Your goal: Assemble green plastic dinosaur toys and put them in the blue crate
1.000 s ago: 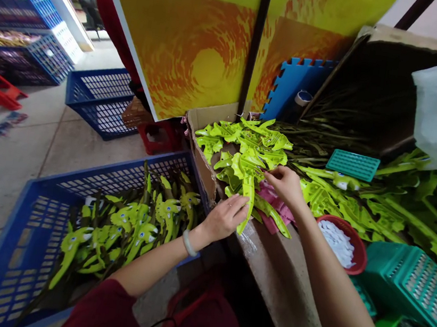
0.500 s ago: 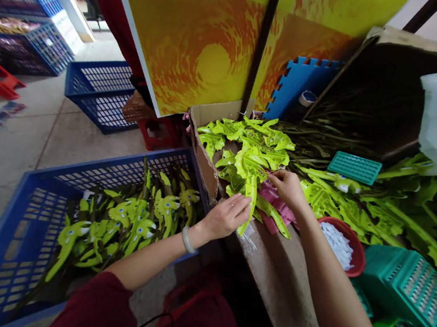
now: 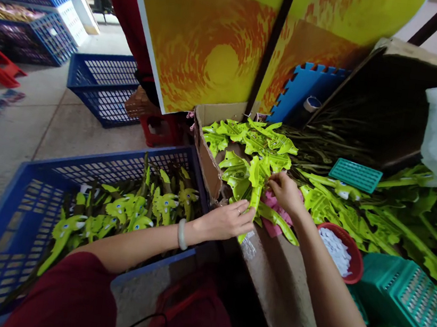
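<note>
My left hand (image 3: pixel 233 221), with a pale bangle at its wrist, is closed round the lower stem of a lime-green moulded plastic shell piece (image 3: pixel 257 179). The piece is held tilted above the work surface. My right hand (image 3: pixel 285 190) is at its right edge with fingertips pinched together; whatever is between them is too small to make out. Behind the held piece, several similar green shell pieces (image 3: pixel 271 142) lie heaped in a cardboard tray. Under my right hand is a pink cloth (image 3: pixel 272 228), and a loose green piece (image 3: pixel 281 224) lies across it.
At left, a blue crate (image 3: pixel 2 242) holds several green dragon-like heads with eyes. On the right are a red bowl (image 3: pixel 356 262) of small white pieces, stacked teal trays (image 3: pixel 402 295) and more green parts (image 3: pixel 372 218). A person's red sleeve (image 3: pixel 131 18) shows behind the yellow-orange panel (image 3: pixel 206 38).
The view has shifted slightly. My left hand has turned a little and sits lower on the shell's stem, and the shell's angle has changed. My right hand stays pinched beside it.
</note>
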Demonstrator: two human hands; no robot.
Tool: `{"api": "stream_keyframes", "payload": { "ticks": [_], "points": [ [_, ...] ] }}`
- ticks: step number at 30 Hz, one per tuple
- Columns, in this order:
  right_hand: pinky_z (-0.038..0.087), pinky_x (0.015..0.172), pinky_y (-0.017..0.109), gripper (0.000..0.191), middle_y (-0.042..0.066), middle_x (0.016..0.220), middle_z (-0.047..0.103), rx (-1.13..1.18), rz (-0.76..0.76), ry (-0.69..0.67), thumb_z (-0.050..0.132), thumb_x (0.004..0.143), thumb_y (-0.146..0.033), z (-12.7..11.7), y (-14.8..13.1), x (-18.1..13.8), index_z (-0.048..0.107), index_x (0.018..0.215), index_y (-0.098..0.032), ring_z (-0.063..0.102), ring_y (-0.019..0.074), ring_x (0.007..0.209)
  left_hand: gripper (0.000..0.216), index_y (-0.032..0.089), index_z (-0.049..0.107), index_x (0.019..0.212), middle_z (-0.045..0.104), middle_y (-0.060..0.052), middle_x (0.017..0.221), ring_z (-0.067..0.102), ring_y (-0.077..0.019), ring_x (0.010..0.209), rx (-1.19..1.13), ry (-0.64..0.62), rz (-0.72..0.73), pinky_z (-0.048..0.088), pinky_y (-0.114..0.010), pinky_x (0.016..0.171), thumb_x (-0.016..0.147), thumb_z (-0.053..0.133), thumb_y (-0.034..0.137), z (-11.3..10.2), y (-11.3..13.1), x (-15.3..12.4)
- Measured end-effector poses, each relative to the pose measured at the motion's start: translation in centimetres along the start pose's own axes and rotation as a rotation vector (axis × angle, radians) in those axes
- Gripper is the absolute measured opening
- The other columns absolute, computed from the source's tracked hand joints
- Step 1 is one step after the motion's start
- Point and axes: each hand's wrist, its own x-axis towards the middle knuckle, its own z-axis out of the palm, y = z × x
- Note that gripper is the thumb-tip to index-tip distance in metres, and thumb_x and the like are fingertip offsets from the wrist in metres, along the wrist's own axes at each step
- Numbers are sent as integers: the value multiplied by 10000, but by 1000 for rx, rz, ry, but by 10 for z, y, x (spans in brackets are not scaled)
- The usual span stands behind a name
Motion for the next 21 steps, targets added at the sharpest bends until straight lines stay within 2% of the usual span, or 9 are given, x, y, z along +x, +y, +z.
{"api": "stream_keyframes", "payload": {
  "ticks": [2,8,10,15,21],
  "points": [
    [442,619,287,128,9,662,671,1,-3,-17,550,759,-277,-3,0,2,645,804,-204,576,166,593,142,178,648,928,701,-112,1178,698,-211,1084,7,1,29,536,-385,1081,986,527,132,-2,-1,2],
    [395,658,301,136,32,719,678,-84,24,102,529,704,-266,-19,-7,-2,640,738,-196,570,177,676,128,162,649,934,696,-124,1161,702,-230,1048,48,8,28,533,-396,1066,980,531,138,-8,-3,5],
    [380,645,301,147,36,710,680,-97,31,80,565,721,-318,-21,-9,-6,647,718,-195,569,180,673,142,166,648,938,695,-116,1158,697,-222,1053,55,5,15,531,-391,1068,990,517,143,-10,-2,4],
    [378,605,300,331,47,679,701,-75,73,-35,601,793,-489,-21,-8,-14,720,751,-183,584,183,626,135,155,641,934,690,-129,1145,692,-217,1052,31,37,5,537,-395,1057,989,520,132,-15,-2,2],
    [482,704,285,247,68,850,781,1,71,-132,613,812,-399,-17,-3,-14,728,791,-181,688,197,767,123,149,624,931,692,-130,1140,697,-224,1032,64,13,33,537,-404,1043,985,515,129,-18,-2,-2]
  ]
}}
